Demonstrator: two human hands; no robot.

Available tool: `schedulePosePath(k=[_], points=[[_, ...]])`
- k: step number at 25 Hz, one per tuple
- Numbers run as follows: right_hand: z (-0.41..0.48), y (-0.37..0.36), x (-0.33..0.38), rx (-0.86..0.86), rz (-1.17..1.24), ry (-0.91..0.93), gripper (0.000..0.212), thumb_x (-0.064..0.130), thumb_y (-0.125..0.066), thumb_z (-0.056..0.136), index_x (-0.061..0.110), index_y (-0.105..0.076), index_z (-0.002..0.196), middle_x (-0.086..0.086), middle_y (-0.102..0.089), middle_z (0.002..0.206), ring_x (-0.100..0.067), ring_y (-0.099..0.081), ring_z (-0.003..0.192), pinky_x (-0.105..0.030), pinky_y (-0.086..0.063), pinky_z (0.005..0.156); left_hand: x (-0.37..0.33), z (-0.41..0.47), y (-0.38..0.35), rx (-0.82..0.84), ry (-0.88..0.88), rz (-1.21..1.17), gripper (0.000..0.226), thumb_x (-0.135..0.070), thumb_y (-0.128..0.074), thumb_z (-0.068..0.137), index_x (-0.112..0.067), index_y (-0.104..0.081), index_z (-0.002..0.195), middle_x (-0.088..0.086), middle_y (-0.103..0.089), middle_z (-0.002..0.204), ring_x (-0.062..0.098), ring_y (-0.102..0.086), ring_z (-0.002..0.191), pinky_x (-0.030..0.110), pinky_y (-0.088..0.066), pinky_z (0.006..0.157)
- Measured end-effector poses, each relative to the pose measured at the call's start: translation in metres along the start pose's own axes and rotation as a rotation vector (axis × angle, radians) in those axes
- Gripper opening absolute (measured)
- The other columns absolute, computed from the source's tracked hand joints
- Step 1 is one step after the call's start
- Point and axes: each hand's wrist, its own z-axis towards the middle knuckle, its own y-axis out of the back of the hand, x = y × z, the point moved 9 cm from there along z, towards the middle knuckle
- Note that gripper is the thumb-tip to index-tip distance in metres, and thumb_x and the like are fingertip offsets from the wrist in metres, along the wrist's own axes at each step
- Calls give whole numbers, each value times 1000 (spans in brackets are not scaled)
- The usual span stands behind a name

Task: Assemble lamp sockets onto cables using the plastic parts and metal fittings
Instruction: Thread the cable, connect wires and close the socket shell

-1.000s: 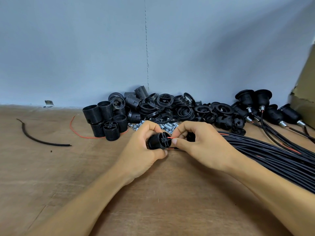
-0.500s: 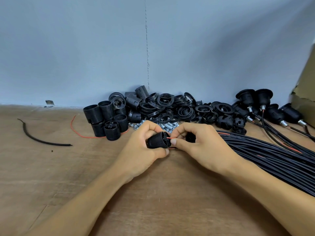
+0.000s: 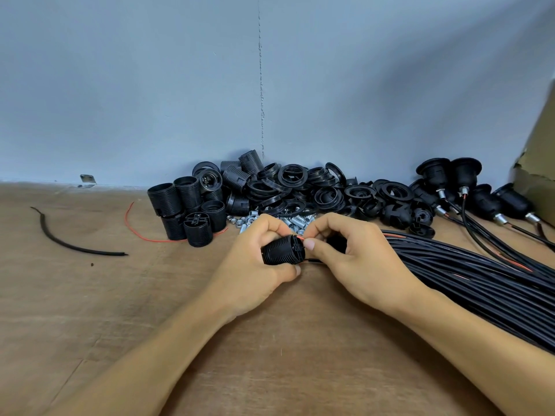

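My left hand (image 3: 255, 267) grips the socket (image 3: 280, 251) mid-table, axis 9-to-3, terminal end facing 3 o'clock. Right hand (image 3: 356, 261) pinches the red wire (image 3: 300, 238) at that end; insertion likely runs toward 9.

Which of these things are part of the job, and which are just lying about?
In use: left hand, socket body, right hand, red wire, cable bundle, metal fittings, plastic rings.
Lying about: black cable scrap, loose red wire, metal bracket, cardboard box.
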Motion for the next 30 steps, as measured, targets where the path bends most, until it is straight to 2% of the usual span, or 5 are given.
schedulePosePath(k=[7, 14, 19, 23, 30], points=[[-1, -3, -5, -6, 45, -34, 13, 17, -70, 91, 28, -69, 84, 13, -66, 76, -2, -60, 77, -15, -45, 72, 2, -1, -4, 52, 11, -15, 41, 2, -80, 78, -19, -56, 104, 3, -74, 96, 10, -64, 83, 30, -51, 81], [-3, -1, -2, -59, 31, 2, 10, 17, -69, 92, 25, -70, 86, 12, -67, 76, -3, -60, 77, -11, -41, 68, 4, 2, -4, 41, 12, -77, 41, -12, -78, 68, -23, -55, 100, 0, -76, 95, 12, -63, 85, 37, -49, 88], [-6, 0, 0, -74, -1, 41, 9, 15, -69, 93, 23, -68, 89, 15, -66, 79, 2, -60, 82, -5, -38, 71, 5, 1, -6, 53, 25, -72, 44, -7, -78, 70, -19, -54, 104, 8, -74, 101, 11, -63, 86, 33, -50, 85], [-7, -2, 1, -82, 7, 43, 13, 10, -70, 91, 22, -67, 87, 13, -65, 78, 0, -59, 82, -6, -39, 71, 5, 2, -7, 60, 22, -20, 42, 7, -78, 79, -19, -54, 103, -2, -73, 90, 7, -59, 77, 22, -48, 75], [-8, -5, -1, -102, 23, -3, 11, 7, -69, 91, 15, -64, 85, 9, -65, 76, -1, -57, 76, -8, -39, 66, 6, 2, -7, 22, 36, -98, 41, -5, -79, 69, -19, -55, 99, -8, -72, 81, 8, -59, 73, 28, -47, 76]])
